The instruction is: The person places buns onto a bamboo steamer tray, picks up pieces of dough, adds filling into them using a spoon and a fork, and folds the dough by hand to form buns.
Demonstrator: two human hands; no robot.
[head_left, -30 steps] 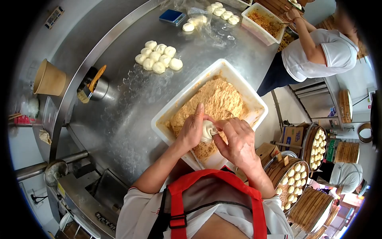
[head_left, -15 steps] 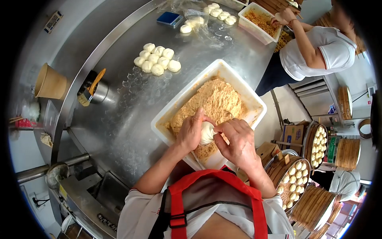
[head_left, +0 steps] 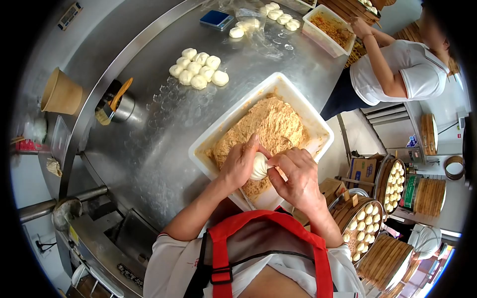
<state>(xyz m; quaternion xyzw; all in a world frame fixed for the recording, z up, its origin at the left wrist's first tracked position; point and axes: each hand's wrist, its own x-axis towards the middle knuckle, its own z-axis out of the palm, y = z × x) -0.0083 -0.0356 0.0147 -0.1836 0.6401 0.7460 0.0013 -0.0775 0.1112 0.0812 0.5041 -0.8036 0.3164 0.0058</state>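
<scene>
A round white dough bun [head_left: 259,167] with pleats sits between my hands, above the filling tub. My left hand [head_left: 240,161] cups it from the left, thumb raised along its edge. On the other side, the fingers of my right hand [head_left: 297,174] pinch the dough at its rim. Below both hands is a white plastic tub [head_left: 198,150] with a mound of orange-brown minced filling [head_left: 266,121] in it. Part of the tub's near side is hidden by my hands.
Several dough pieces [head_left: 199,69] lie grouped on the steel table [head_left: 149,164]. Beyond them are a blue scale [head_left: 216,19] and more dough under plastic. A brush [head_left: 119,97] rests in a metal pot at left. A co-worker [head_left: 397,69] stands at another filling tub [head_left: 323,37]; steamers with buns [head_left: 365,223] stand at right.
The view has shifted slightly. My hands stay around the bun, with my right fingers still pinching its rim. The co-worker's hands have moved a little over the far tub.
</scene>
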